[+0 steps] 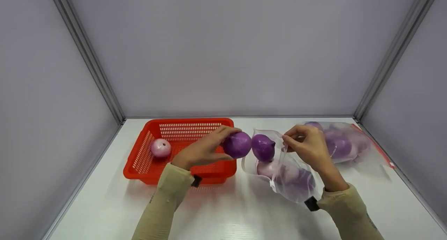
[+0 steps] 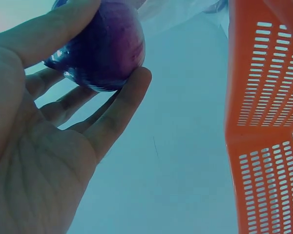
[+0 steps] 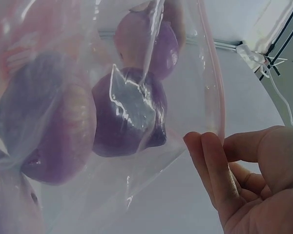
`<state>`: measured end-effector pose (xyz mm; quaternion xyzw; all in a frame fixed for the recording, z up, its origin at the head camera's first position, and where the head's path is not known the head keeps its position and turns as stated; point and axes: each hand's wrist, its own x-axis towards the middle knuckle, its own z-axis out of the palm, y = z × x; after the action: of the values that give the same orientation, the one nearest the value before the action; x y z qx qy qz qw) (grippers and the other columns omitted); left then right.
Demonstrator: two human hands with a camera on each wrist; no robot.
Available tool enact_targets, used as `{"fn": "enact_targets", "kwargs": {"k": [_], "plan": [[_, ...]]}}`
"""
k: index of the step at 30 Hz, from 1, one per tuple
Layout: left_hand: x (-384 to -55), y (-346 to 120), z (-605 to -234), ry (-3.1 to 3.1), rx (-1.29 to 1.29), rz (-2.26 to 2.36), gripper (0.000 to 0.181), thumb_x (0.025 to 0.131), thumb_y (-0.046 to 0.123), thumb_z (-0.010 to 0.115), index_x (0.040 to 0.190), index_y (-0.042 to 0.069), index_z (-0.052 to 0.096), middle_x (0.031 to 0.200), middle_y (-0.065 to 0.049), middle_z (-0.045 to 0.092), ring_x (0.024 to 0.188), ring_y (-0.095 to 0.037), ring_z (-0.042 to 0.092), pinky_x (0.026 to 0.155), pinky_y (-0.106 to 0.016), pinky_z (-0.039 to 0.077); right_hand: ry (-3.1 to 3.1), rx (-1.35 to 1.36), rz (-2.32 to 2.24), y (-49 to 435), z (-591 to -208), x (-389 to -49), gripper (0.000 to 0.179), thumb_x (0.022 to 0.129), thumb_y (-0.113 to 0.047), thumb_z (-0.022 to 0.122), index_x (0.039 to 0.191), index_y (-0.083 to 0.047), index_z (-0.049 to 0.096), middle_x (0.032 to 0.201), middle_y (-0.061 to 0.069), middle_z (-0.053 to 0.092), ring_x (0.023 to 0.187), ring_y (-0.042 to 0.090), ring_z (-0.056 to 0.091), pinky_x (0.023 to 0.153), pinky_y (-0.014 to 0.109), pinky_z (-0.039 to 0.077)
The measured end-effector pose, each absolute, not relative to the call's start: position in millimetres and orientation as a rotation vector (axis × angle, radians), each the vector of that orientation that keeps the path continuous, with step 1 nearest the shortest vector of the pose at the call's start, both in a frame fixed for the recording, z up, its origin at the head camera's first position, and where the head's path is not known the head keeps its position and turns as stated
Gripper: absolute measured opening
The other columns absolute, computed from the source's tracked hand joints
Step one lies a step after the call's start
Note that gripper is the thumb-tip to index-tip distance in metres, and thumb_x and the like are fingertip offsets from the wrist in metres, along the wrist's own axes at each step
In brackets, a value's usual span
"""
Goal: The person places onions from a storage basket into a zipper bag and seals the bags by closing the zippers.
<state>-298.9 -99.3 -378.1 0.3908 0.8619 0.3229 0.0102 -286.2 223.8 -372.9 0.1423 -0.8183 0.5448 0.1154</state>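
Note:
My left hand point(image 1: 204, 149) grips a glossy purple onion point(image 1: 237, 144) between thumb and fingers, beside the right rim of the red basket. In the left wrist view the thumb and fingertips close round this onion point(image 2: 105, 46), whose pointed end faces the palm. With thumb and fingertips, my right hand point(image 1: 309, 145) pinches the mouth edge of a clear zip bag point(image 1: 293, 197). A darker purple onion point(image 1: 263, 148) sits at the bag's mouth, close to the held one. Several purple and pinkish onions show through the plastic, such as a purple onion point(image 3: 129, 114) in the right wrist view.
The red perforated basket point(image 1: 180, 121) stands at left with a pale pink onion point(image 1: 161, 148) inside. A second clear bag point(image 1: 365, 142) with a red zip strip lies at back right, holding several onions. Grey-white walls point(image 1: 237, 58) surround the white table point(image 1: 223, 219).

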Motion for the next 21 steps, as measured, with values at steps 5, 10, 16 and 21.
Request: {"fn": "enact_targets", "kwargs": {"k": [5, 10, 16, 21], "plan": [[-297.1, -90.2, -380.3, 2.719, 1.252, 0.946, 0.073, 0.09, 0.012, 0.081, 0.154, 0.018, 0.045, 0.144, -0.006, 0.052, 0.134, -0.021, 0.053, 0.115, -0.039, 0.047, -2.411, 0.41, 1.59, 225.2, -373.3, -285.9, 0.009, 0.092, -0.004, 0.076, 0.091, 0.005, 0.075, 0.079, 0.015, 0.073, 0.061, 0.01, 0.072, 0.063, 0.025, 0.063], [-295.7, -84.8, -380.0, 2.731, 1.277, 0.915, 0.073, 0.09, 0.013, 0.081, 0.154, 0.017, 0.046, 0.144, -0.007, 0.052, 0.134, -0.021, 0.054, 0.115, -0.039, 0.047, -2.406, 0.422, 1.587, 225.3, -372.5, -285.8, 0.011, 0.092, -0.003, 0.076, 0.092, 0.007, 0.074, 0.079, 0.016, 0.073, 0.06, 0.011, 0.071, 0.063, 0.025, 0.063], [-294.9, -79.2, -379.6, 2.756, 1.295, 0.874, 0.074, 0.09, 0.014, 0.082, 0.154, 0.018, 0.046, 0.144, -0.007, 0.053, 0.133, -0.021, 0.054, 0.114, -0.038, 0.048, -2.407, 0.428, 1.559, 225.1, -373.1, -287.4, 0.009, 0.092, -0.001, 0.074, 0.091, 0.009, 0.074, 0.079, 0.018, 0.073, 0.06, 0.013, 0.072, 0.063, 0.028, 0.064], [-294.1, -74.3, -381.6, 2.767, 1.294, 0.845, 0.074, 0.09, 0.017, 0.082, 0.154, 0.021, 0.046, 0.145, -0.007, 0.052, 0.133, -0.022, 0.053, 0.113, -0.038, 0.049, -2.414, 0.43, 1.554, 225.8, -375.1, -288.0, 0.009, 0.092, -0.001, 0.073, 0.091, 0.008, 0.073, 0.079, 0.017, 0.073, 0.061, 0.013, 0.072, 0.063, 0.03, 0.064]]}}
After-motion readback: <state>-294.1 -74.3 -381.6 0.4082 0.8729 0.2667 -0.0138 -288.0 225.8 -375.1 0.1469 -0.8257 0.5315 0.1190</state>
